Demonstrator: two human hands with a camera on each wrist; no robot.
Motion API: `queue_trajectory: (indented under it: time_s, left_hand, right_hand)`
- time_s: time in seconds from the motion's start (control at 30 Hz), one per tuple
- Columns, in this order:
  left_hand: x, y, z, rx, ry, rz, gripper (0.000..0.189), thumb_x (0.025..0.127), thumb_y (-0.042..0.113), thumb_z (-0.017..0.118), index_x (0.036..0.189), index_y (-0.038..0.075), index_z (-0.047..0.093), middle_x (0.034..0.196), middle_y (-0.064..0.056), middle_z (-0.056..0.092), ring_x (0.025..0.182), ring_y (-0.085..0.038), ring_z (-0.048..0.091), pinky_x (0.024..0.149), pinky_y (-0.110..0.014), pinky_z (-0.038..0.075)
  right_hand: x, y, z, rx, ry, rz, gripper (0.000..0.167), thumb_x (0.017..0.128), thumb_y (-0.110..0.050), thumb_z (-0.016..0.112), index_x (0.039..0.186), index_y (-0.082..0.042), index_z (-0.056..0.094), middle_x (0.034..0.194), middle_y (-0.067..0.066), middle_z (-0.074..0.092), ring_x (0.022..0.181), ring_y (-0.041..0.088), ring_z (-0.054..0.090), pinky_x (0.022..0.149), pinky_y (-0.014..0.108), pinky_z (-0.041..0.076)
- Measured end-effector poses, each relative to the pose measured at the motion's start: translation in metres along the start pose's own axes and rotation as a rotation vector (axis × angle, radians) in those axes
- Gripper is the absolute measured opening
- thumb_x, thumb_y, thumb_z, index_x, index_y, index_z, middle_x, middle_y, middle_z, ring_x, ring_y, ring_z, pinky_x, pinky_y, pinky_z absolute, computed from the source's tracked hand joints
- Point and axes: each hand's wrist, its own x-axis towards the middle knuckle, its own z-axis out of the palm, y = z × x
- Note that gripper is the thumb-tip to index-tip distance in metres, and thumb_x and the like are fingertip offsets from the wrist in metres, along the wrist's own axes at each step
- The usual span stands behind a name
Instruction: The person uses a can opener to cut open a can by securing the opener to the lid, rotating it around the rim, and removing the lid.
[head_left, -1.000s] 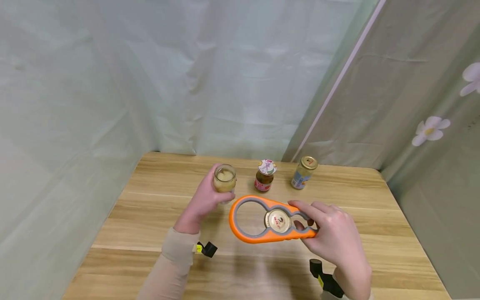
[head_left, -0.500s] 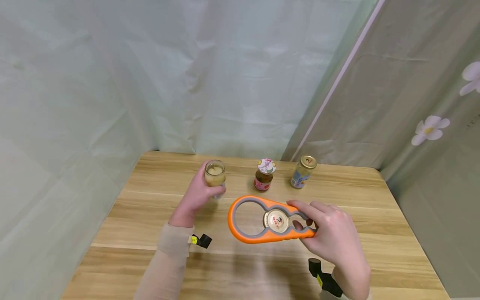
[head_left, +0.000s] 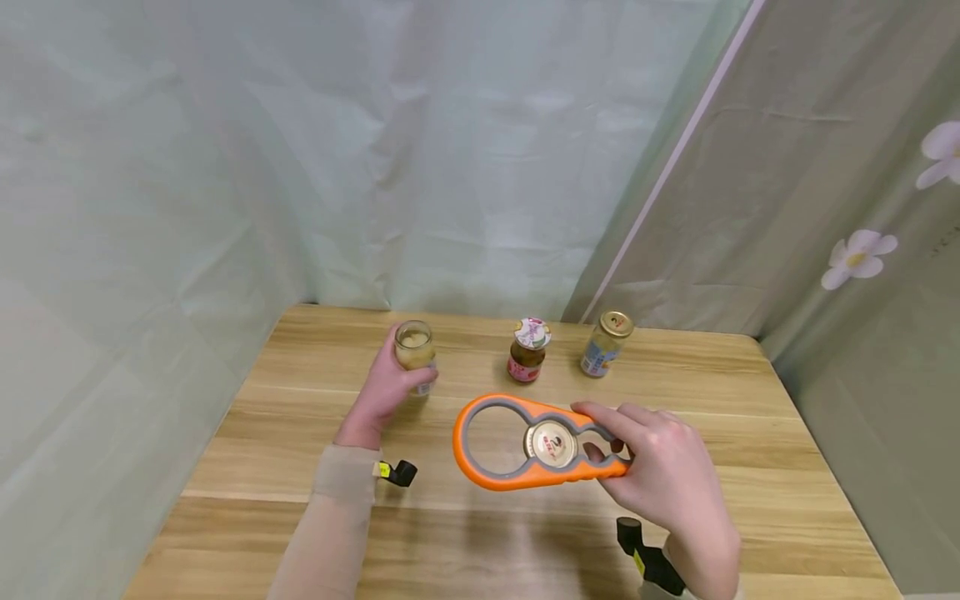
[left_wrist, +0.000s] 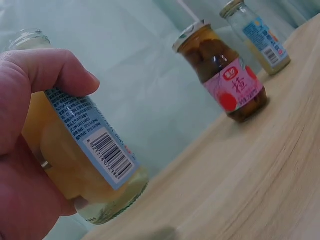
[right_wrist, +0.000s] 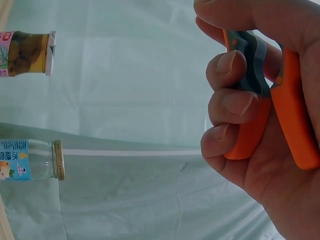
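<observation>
My left hand (head_left: pixel 382 385) grips an open glass jar (head_left: pixel 416 353) of pale fruit pieces, at the back left of the table. In the left wrist view the jar (left_wrist: pixel 82 165) leans, its blue label and barcode facing the camera; whether its base touches the table I cannot tell. My right hand (head_left: pixel 663 462) holds an orange and grey jar opener (head_left: pixel 487 481) by its handles, above the table. A gold lid (head_left: pixel 551 443) sits in the opener's smaller ring, while the larger ring holds nothing. Curled fingers wrap the opener's orange handles (right_wrist: pixel 250 132) in the right wrist view.
On the wooden table (head_left: pixel 480 533) stands a jar (head_left: pixel 527 354) of dark fruit with a pink label and patterned lid. To its right is a gold-lidded jar (head_left: pixel 606 346) with a blue label. A pale curtain (head_left: pixel 480 167) hangs right behind the table's back edge.
My left hand has moved left with the open jar, away from the dark fruit jar. The right hand and the jar opener have stayed almost still.
</observation>
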Motion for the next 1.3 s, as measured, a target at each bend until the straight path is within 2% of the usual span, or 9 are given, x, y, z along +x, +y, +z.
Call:
queue_trajectory:
  time_s: [0.2,0.57,0.73,0.83,0.97,1.3]
  left_hand:
    - [0.003,-0.009,-0.004,-0.012,0.023,-0.020,0.081,0.081,-0.010,0.077,0.151,0.010,0.042,0.131,-0.016,0.057,0.118,-0.029,0.054,0.110,-0.052,0.039]
    - [0.007,-0.029,-0.004,0.009,0.055,-0.054,0.078,0.083,-0.014,0.074,0.150,0.004,0.039,0.132,-0.018,0.055,0.117,-0.030,0.052,0.111,-0.048,0.038]
    - [0.010,-0.032,-0.005,0.016,0.084,-0.091,0.083,0.085,-0.014,0.072,0.156,0.003,0.033,0.141,-0.023,0.050,0.123,-0.035,0.050,0.115,-0.051,0.035]
    - [0.010,-0.034,-0.006,0.012,0.096,-0.098,0.084,0.087,-0.011,0.074,0.158,0.006,0.032,0.143,-0.023,0.050,0.125,-0.035,0.050,0.116,-0.052,0.035]
    - [0.010,-0.036,-0.005,-0.001,0.110,-0.096,0.084,0.088,-0.007,0.077,0.157,0.009,0.033,0.142,-0.020,0.052,0.124,-0.033,0.051,0.115,-0.051,0.036]
    - [0.010,-0.039,-0.003,0.006,0.129,-0.089,0.081,0.088,-0.003,0.080,0.154,0.008,0.035,0.139,-0.021,0.053,0.123,-0.034,0.052,0.114,-0.052,0.037]
  right_hand:
    - [-0.001,0.000,0.000,-0.005,-0.004,0.008,0.047,0.072,-0.012,0.087,0.117,-0.025,0.082,0.074,-0.017,0.056,0.059,-0.001,0.044,0.051,0.025,0.038]
    - [-0.002,0.001,0.002,-0.003,-0.003,0.002,0.048,0.072,-0.013,0.088,0.118,-0.025,0.082,0.075,-0.019,0.054,0.060,-0.001,0.044,0.051,0.025,0.038]
    - [-0.002,0.001,0.002,-0.009,0.001,-0.001,0.049,0.072,-0.014,0.087,0.119,-0.027,0.081,0.075,-0.019,0.054,0.060,-0.001,0.044,0.051,0.025,0.039]
    - [-0.001,0.002,0.002,-0.010,0.003,-0.004,0.048,0.072,-0.014,0.086,0.119,-0.027,0.081,0.075,-0.019,0.055,0.060,-0.001,0.044,0.051,0.025,0.039]
    - [-0.001,0.002,0.001,-0.009,0.002,-0.005,0.048,0.072,-0.014,0.086,0.119,-0.027,0.081,0.075,-0.019,0.054,0.060,-0.001,0.044,0.051,0.025,0.039]
    - [0.000,0.001,0.001,-0.006,-0.012,0.002,0.048,0.073,-0.014,0.086,0.119,-0.027,0.081,0.075,-0.019,0.053,0.060,-0.001,0.043,0.051,0.025,0.038]
